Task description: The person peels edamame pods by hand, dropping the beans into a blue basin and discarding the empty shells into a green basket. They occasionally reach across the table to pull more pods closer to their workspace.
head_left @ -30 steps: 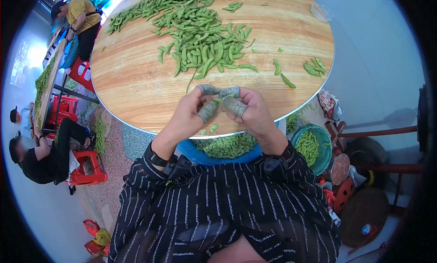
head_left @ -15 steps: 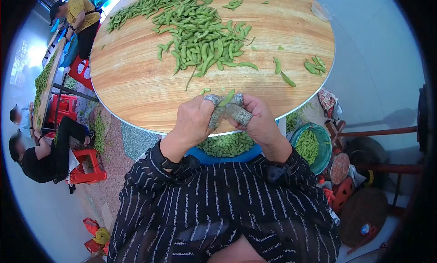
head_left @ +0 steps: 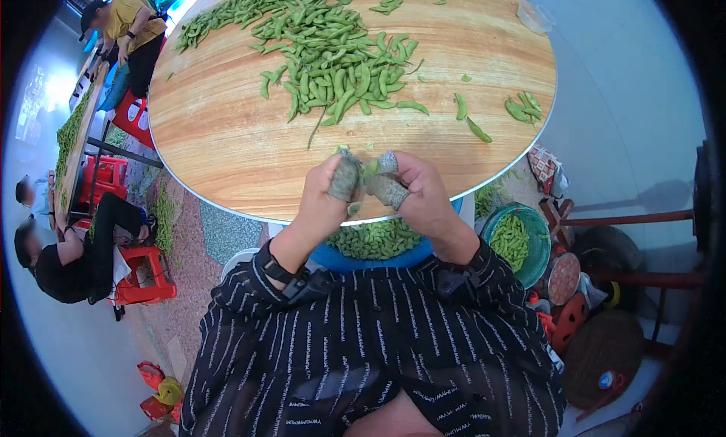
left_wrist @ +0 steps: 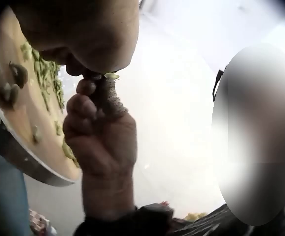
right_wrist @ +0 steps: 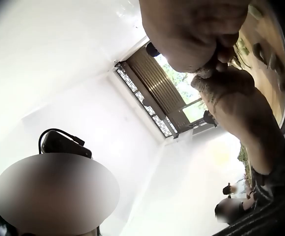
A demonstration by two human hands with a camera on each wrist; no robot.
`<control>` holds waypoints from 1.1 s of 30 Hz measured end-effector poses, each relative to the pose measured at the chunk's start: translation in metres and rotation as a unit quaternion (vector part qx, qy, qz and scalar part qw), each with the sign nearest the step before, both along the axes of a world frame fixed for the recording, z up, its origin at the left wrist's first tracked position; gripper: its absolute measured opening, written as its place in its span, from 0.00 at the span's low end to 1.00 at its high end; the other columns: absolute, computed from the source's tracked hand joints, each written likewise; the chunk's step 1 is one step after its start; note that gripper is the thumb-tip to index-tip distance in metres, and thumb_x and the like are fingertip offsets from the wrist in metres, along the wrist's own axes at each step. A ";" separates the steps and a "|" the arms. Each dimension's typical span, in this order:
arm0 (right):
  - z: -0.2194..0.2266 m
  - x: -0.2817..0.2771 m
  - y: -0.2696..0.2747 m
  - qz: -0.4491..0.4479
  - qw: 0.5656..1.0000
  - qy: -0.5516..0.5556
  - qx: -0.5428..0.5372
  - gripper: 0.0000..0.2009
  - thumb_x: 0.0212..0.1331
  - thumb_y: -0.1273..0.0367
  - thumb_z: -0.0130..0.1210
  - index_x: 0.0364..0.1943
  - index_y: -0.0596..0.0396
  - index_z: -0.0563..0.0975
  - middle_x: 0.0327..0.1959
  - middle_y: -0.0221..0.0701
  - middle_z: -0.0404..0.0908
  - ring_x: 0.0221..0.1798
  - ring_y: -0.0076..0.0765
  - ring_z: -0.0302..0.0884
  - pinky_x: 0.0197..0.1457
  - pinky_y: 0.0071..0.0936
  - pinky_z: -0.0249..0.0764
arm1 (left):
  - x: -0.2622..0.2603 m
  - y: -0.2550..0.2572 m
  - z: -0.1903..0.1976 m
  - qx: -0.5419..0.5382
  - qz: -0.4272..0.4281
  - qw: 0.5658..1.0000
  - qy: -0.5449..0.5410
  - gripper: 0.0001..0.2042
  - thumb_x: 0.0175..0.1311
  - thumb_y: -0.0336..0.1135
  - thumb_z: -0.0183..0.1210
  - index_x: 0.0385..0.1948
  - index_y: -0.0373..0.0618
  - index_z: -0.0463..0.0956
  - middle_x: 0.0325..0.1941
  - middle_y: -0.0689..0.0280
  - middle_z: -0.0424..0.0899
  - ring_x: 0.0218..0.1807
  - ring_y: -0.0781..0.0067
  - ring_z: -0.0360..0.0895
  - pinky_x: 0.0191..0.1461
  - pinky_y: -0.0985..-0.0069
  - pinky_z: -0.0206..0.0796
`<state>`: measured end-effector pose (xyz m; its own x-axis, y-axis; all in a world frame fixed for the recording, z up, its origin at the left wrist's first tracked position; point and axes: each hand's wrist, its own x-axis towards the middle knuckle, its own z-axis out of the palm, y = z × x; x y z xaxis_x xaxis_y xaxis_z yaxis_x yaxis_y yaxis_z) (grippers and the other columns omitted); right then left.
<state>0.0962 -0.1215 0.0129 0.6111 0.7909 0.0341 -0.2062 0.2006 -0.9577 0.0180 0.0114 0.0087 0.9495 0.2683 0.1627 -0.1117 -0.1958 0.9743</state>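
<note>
Both hands meet close over the near edge of the round wooden table (head_left: 227, 172), with cloth wraps around the thumbs and index fingers. A green soybean pod (head_left: 370, 167) is pinched between the fingertips of my left hand (head_left: 324, 195) and right hand (head_left: 423, 199), mostly hidden by the wrapped fingers. In the left wrist view, a small green tip (left_wrist: 112, 76) shows where the hands meet. A loose bean (head_left: 353, 209) appears just below the left thumb. Directly beneath the hands, a blue basin (head_left: 340, 263) holds shelled beans (head_left: 378, 242).
A heap of pods (head_left: 333, 74) covers the table's far middle, with stray pods (head_left: 478, 131) to the right. A clear plastic container (head_left: 535, 17) stands at the far right edge. A green bucket (head_left: 544, 244) of pods is on the right. Other people (head_left: 64, 259) sit at left.
The pod that stood up between the fingertips half a second ago is now lower and mostly covered. The left hand has turned, bringing its wrapped thumb upward; a bean now shows below it.
</note>
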 end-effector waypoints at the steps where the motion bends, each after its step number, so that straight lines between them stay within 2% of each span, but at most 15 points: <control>1: -0.003 0.001 0.001 -0.002 0.999 -0.039 0.009 0.04 0.51 0.78 0.49 0.31 0.58 0.72 0.26 0.22 0.72 0.30 0.15 0.66 0.33 0.14 0.63 | 0.002 0.001 0.000 -0.185 -0.010 0.981 0.058 0.08 0.55 0.35 0.52 0.31 0.41 0.67 0.17 0.72 0.66 0.15 0.82 0.61 0.16 0.85 0.52; 2: -0.005 0.001 0.001 -0.004 0.997 -0.077 0.019 0.03 0.51 0.78 0.49 0.30 0.58 0.72 0.26 0.23 0.72 0.30 0.15 0.66 0.33 0.14 0.63 | 0.003 0.002 0.001 -0.363 -0.019 0.924 0.114 0.08 0.57 0.36 0.51 0.31 0.41 0.67 0.18 0.74 0.65 0.15 0.87 0.59 0.16 0.88 0.50; 6: 0.002 0.009 -0.004 0.031 0.999 0.014 -0.010 0.03 0.51 0.77 0.48 0.30 0.58 0.72 0.25 0.22 0.72 0.28 0.14 0.65 0.30 0.14 0.62 | 0.006 0.011 0.002 -0.439 -0.088 0.882 0.151 0.07 0.57 0.35 0.51 0.31 0.43 0.67 0.17 0.75 0.66 0.15 0.88 0.59 0.16 0.89 0.49; 8: -0.007 0.012 -0.005 0.038 0.997 0.052 -0.036 0.03 0.50 0.77 0.48 0.29 0.58 0.72 0.23 0.22 0.71 0.25 0.14 0.64 0.26 0.14 0.61 | 0.007 0.012 0.003 -0.182 -0.059 0.977 0.096 0.06 0.56 0.33 0.52 0.31 0.42 0.67 0.17 0.74 0.66 0.16 0.89 0.60 0.17 0.89 0.49; 12: -0.006 0.007 -0.004 0.037 0.996 0.050 -0.066 0.03 0.50 0.76 0.49 0.29 0.58 0.72 0.22 0.20 0.70 0.23 0.13 0.62 0.24 0.14 0.60 | 0.005 0.019 0.001 -0.060 -0.065 0.993 0.083 0.06 0.55 0.31 0.53 0.30 0.41 0.67 0.17 0.73 0.66 0.17 0.88 0.62 0.17 0.88 0.51; 14: -0.004 0.004 -0.002 0.006 0.997 -0.018 -0.072 0.02 0.48 0.76 0.49 0.27 0.58 0.71 0.20 0.27 0.71 0.20 0.25 0.66 0.24 0.22 0.61 | 0.004 0.020 0.008 0.086 -0.055 0.994 0.048 0.05 0.53 0.27 0.53 0.29 0.39 0.67 0.17 0.72 0.68 0.18 0.87 0.64 0.19 0.87 0.53; 15: -0.004 0.002 0.000 0.007 0.997 -0.017 -0.072 0.02 0.48 0.76 0.49 0.27 0.58 0.71 0.20 0.27 0.71 0.20 0.25 0.66 0.24 0.22 0.61 | 0.004 0.020 0.009 0.086 -0.053 0.994 0.049 0.05 0.53 0.27 0.53 0.29 0.39 0.67 0.17 0.72 0.68 0.18 0.87 0.64 0.19 0.87 0.53; 17: -0.003 0.000 0.001 -0.064 0.936 -0.324 -0.121 0.03 0.45 0.75 0.49 0.26 0.59 0.69 0.19 0.38 0.70 0.22 0.43 0.67 0.25 0.32 0.62 | 0.006 0.019 0.009 -0.056 -0.053 0.987 0.141 0.05 0.51 0.23 0.53 0.30 0.38 0.68 0.19 0.71 0.70 0.21 0.87 0.64 0.22 0.86 0.56; 20: 0.001 0.001 0.002 -0.081 0.905 -0.391 -0.144 0.04 0.44 0.75 0.48 0.25 0.60 0.67 0.20 0.45 0.67 0.27 0.56 0.64 0.28 0.38 0.61 | 0.012 0.021 0.006 -0.064 -0.071 0.988 0.122 0.07 0.49 0.21 0.51 0.32 0.37 0.68 0.22 0.70 0.71 0.23 0.87 0.64 0.24 0.87 0.58; 24: -0.002 0.002 0.004 -0.062 0.909 -0.378 -0.164 0.04 0.44 0.76 0.48 0.26 0.61 0.68 0.19 0.43 0.68 0.24 0.48 0.67 0.27 0.36 0.62 | 0.013 0.023 0.011 -0.031 -0.081 0.989 0.118 0.09 0.49 0.20 0.49 0.33 0.37 0.69 0.24 0.71 0.71 0.24 0.87 0.64 0.26 0.87 0.59; 26: -0.017 0.003 0.009 -0.048 0.967 -0.225 -0.107 0.04 0.45 0.77 0.47 0.27 0.60 0.70 0.18 0.37 0.70 0.21 0.33 0.68 0.25 0.28 0.63 | 0.015 0.022 0.008 0.031 -0.077 0.996 0.041 0.09 0.50 0.20 0.48 0.34 0.37 0.69 0.23 0.71 0.71 0.24 0.87 0.64 0.25 0.88 0.57; 27: -0.015 0.005 0.010 -0.047 0.967 -0.224 -0.107 0.04 0.45 0.77 0.47 0.27 0.60 0.70 0.18 0.37 0.70 0.21 0.33 0.68 0.25 0.28 0.63 | 0.015 0.024 0.007 0.032 -0.077 0.996 0.041 0.09 0.50 0.20 0.48 0.34 0.37 0.69 0.23 0.71 0.71 0.24 0.87 0.64 0.25 0.88 0.57; 29: -0.011 0.009 0.011 0.043 0.998 0.018 -0.037 0.03 0.47 0.78 0.48 0.28 0.59 0.71 0.20 0.29 0.72 0.21 0.19 0.66 0.24 0.18 0.62 | 0.016 0.030 0.008 -0.095 -0.092 0.982 0.137 0.07 0.51 0.22 0.49 0.33 0.37 0.70 0.23 0.71 0.71 0.24 0.89 0.64 0.24 0.90 0.54; 30: -0.010 0.010 0.010 0.041 0.998 0.015 -0.036 0.03 0.47 0.78 0.48 0.28 0.59 0.71 0.20 0.29 0.72 0.21 0.19 0.66 0.24 0.18 0.62 | 0.017 0.030 0.009 -0.093 -0.093 0.982 0.135 0.07 0.51 0.22 0.49 0.33 0.37 0.70 0.23 0.71 0.71 0.24 0.89 0.64 0.24 0.90 0.54; 33: -0.010 0.013 0.006 0.088 0.989 0.118 0.024 0.02 0.49 0.78 0.48 0.27 0.58 0.72 0.21 0.24 0.72 0.21 0.15 0.64 0.23 0.13 0.60 | 0.011 0.028 0.013 -0.301 -0.077 0.938 0.156 0.05 0.53 0.24 0.50 0.32 0.38 0.70 0.22 0.72 0.71 0.22 0.90 0.63 0.23 0.91 0.52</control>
<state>0.1089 -0.1153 0.0026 0.4596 0.8865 -0.0535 -0.4592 0.1857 -0.8687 0.0290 0.0395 0.0218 0.9607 0.0772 -0.2667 0.2162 0.3948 0.8930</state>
